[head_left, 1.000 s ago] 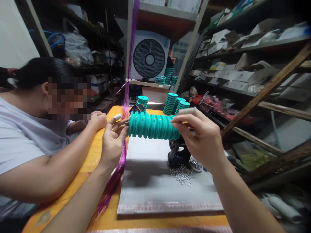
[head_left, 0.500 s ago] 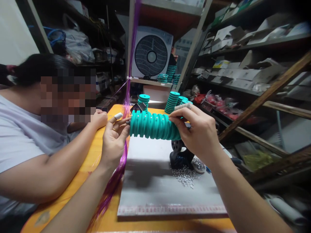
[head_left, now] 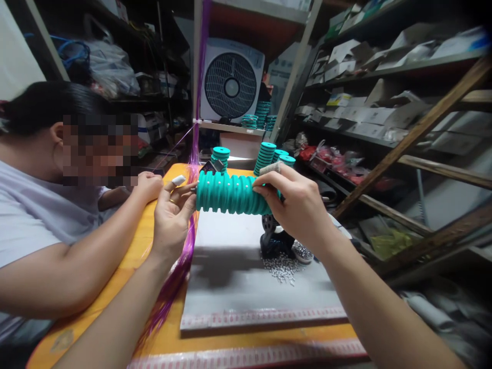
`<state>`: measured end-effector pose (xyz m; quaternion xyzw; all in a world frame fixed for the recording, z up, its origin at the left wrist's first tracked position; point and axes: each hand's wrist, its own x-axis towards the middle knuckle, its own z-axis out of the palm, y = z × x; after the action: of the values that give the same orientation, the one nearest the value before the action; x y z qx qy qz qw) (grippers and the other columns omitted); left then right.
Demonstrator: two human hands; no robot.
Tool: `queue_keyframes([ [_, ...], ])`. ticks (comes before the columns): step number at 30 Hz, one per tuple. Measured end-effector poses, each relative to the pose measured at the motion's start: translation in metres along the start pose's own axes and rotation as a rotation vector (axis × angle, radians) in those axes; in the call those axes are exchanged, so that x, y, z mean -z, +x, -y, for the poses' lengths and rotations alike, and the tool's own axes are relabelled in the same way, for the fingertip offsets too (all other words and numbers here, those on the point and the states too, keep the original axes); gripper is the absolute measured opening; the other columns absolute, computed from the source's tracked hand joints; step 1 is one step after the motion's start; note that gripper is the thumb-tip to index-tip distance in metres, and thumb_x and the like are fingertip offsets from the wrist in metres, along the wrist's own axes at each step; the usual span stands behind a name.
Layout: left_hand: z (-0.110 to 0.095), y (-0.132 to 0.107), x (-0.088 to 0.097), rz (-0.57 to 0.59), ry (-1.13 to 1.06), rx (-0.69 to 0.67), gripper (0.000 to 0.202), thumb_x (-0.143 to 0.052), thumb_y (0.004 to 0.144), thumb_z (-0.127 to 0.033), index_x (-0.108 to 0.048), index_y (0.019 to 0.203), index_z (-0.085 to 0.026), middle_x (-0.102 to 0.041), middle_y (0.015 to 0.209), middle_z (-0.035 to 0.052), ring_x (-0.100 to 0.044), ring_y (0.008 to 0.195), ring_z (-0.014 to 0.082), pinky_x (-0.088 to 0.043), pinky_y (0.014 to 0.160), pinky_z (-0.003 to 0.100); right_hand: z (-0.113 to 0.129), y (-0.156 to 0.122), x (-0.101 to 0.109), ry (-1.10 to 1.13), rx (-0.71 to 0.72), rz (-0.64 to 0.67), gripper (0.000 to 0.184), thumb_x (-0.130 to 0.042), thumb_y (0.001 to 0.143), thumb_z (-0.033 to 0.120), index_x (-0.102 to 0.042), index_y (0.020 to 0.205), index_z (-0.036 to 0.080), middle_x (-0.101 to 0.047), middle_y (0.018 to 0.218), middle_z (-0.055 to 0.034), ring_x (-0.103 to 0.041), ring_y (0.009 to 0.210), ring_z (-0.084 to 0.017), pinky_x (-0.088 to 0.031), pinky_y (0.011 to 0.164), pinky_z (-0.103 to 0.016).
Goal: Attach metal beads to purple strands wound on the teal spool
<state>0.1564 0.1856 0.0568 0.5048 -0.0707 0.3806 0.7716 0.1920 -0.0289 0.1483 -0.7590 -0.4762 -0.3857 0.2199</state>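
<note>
A row of teal discs (head_left: 229,192) sits threaded side by side on a horizontal rod above a grey board (head_left: 238,287). My right hand (head_left: 298,207) is closed around the right end of the row. At the row's left end my left hand (head_left: 171,215) has its fingertips pinched at the rod's metal tip, next to purple strands (head_left: 189,225) that hang from above. A black stand (head_left: 274,241) under my right hand carries the rod.
Small silver beads (head_left: 283,267) lie scattered on the board by the stand. Stacks of teal discs (head_left: 264,158) stand at the orange table's (head_left: 126,279) far end. A person in a white shirt (head_left: 34,220) leans on the table at left. Shelves (head_left: 384,107) rise at right.
My right hand has slid leftward along the row of discs, pressing them closer together. The view has shifted slightly. My left hand stays at the rod's tip.
</note>
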Motion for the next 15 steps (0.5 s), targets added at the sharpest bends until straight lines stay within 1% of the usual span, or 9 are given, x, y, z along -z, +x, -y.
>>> queue_keyframes([
  [3,0.000,0.000,0.000,-0.001,0.004,0.002,0.042,-0.075,0.074,-0.019,-0.055,0.110,-0.024,-0.067,0.099,0.0010,-0.066,0.085,0.0093,-0.055,0.077,0.019,0.007,-0.024,0.010,0.039,-0.091,-0.098,0.018,-0.054,0.091,0.016,-0.061,0.107,0.019,-0.061,0.101,-0.0062,-0.060,0.081,-0.013,-0.049,0.075,-0.028],
  [5,-0.001,0.000,0.000,0.011,0.006,-0.001,0.042,-0.075,0.074,-0.019,-0.054,0.111,-0.023,-0.067,0.100,0.0018,-0.066,0.087,0.0100,-0.055,0.077,0.019,0.011,-0.051,0.020,0.083,-0.199,-0.060,0.014,-0.057,0.089,0.016,-0.061,0.102,0.020,-0.060,0.095,-0.0033,-0.058,0.076,-0.011,-0.048,0.069,-0.026],
  [6,-0.001,0.000,0.000,0.020,0.009,-0.004,0.042,-0.074,0.075,-0.019,-0.054,0.111,-0.023,-0.066,0.101,0.0025,-0.066,0.088,0.0106,-0.055,0.078,0.019,0.012,-0.067,0.024,0.088,-0.247,0.034,0.008,-0.057,0.089,0.018,-0.061,0.095,0.021,-0.059,0.088,-0.0013,-0.056,0.074,-0.012,-0.046,0.066,-0.025],
  [7,-0.001,0.000,0.000,0.027,0.013,-0.008,0.042,-0.074,0.075,-0.019,-0.054,0.112,-0.023,-0.066,0.102,0.0030,-0.066,0.089,0.0111,-0.055,0.078,0.020,0.012,-0.085,0.028,0.077,-0.294,0.184,0.004,-0.057,0.089,0.019,-0.060,0.090,0.022,-0.058,0.084,-0.0006,-0.056,0.074,-0.013,-0.046,0.065,-0.026],
  [9,-0.001,0.000,0.000,0.027,0.025,-0.011,0.042,-0.073,0.076,-0.019,-0.053,0.113,-0.023,-0.066,0.103,0.0033,-0.066,0.090,0.0112,-0.054,0.077,0.020,0.010,-0.120,0.033,-0.030,-0.362,0.429,0.005,-0.059,0.088,0.024,-0.060,0.083,0.022,-0.057,0.082,-0.0014,-0.056,0.077,-0.016,-0.046,0.066,-0.030],
  [10,0.000,-0.001,0.001,0.021,0.030,-0.011,0.042,-0.073,0.076,-0.018,-0.053,0.113,-0.023,-0.066,0.103,0.0033,-0.066,0.090,0.0111,-0.054,0.076,0.019,0.008,-0.138,0.034,-0.098,-0.406,0.500,0.008,-0.062,0.085,0.027,-0.059,0.080,0.022,-0.057,0.082,-0.0021,-0.056,0.077,-0.019,-0.046,0.066,-0.033],
  [12,0.000,-0.001,0.001,0.012,0.032,-0.009,0.043,-0.073,0.076,-0.019,-0.053,0.113,-0.023,-0.066,0.104,0.0033,-0.066,0.090,0.0111,-0.054,0.076,0.019,0.005,-0.167,0.032,-0.192,-0.486,0.577,0.013,-0.066,0.082,0.033,-0.059,0.078,0.022,-0.057,0.082,-0.0028,-0.057,0.078,-0.021,-0.047,0.068,-0.036],
  [13,0.000,-0.001,0.001,0.011,0.032,-0.009,0.043,-0.074,0.076,-0.019,-0.053,0.113,-0.023,-0.066,0.104,0.0033,-0.065,0.090,0.0113,-0.054,0.076,0.019,0.004,-0.179,0.029,-0.217,-0.520,0.585,0.014,-0.066,0.082,0.035,-0.060,0.078,0.023,-0.058,0.083,-0.0030,-0.057,0.079,-0.022,-0.047,0.069,-0.037],
  [15,0.000,-0.002,0.001,0.009,0.031,-0.009,0.043,-0.074,0.075,-0.019,-0.053,0.113,-0.023,-0.067,0.103,0.0031,-0.065,0.088,0.0115,-0.054,0.074,0.019,0.004,-0.197,0.022,-0.233,-0.554,0.545,0.014,-0.063,0.085,0.038,-0.063,0.080,0.024,-0.059,0.084,-0.0032,-0.058,0.081,-0.022,-0.047,0.070,-0.037],
])
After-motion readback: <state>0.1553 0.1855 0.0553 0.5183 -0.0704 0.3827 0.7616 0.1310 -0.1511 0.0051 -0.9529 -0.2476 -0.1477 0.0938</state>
